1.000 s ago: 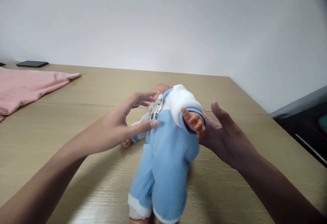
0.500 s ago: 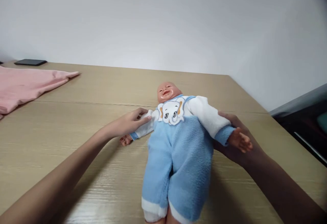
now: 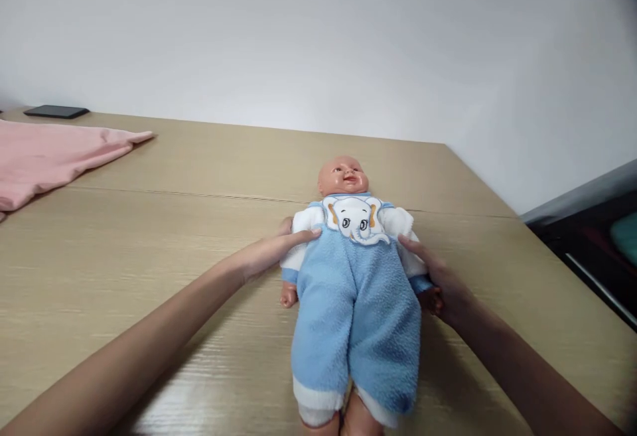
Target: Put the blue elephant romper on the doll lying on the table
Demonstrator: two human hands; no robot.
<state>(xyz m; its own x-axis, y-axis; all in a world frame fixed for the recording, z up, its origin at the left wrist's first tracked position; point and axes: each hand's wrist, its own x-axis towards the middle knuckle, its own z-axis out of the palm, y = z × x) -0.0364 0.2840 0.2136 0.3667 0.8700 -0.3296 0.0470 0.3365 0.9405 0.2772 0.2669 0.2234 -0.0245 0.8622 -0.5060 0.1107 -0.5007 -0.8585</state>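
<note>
A baby doll (image 3: 355, 296) lies face up on the wooden table, its head away from me and its feet cut off by the lower edge of the view. It wears a blue and white fleece outfit with an elephant patch (image 3: 354, 220) on the chest. My left hand (image 3: 271, 250) grips the doll at the arm on the left, thumb on top and the other fingers mostly hidden behind the sleeve. On the other side my right hand (image 3: 440, 280) is closed round the other arm, thumb over the sleeve. Both doll arms lie along its body.
A pink cloth (image 3: 54, 157) is spread at the left of the table (image 3: 223, 170). Behind it lies a flat black device (image 3: 57, 111), perhaps a phone. A white wall rises past the table's back edge. A dark object (image 3: 592, 243) stands beyond the right edge.
The doll has turned from tilted to lying straight, its head moving slightly right. Its arms have come in against the body, and both my hands have closed on its sides.
</note>
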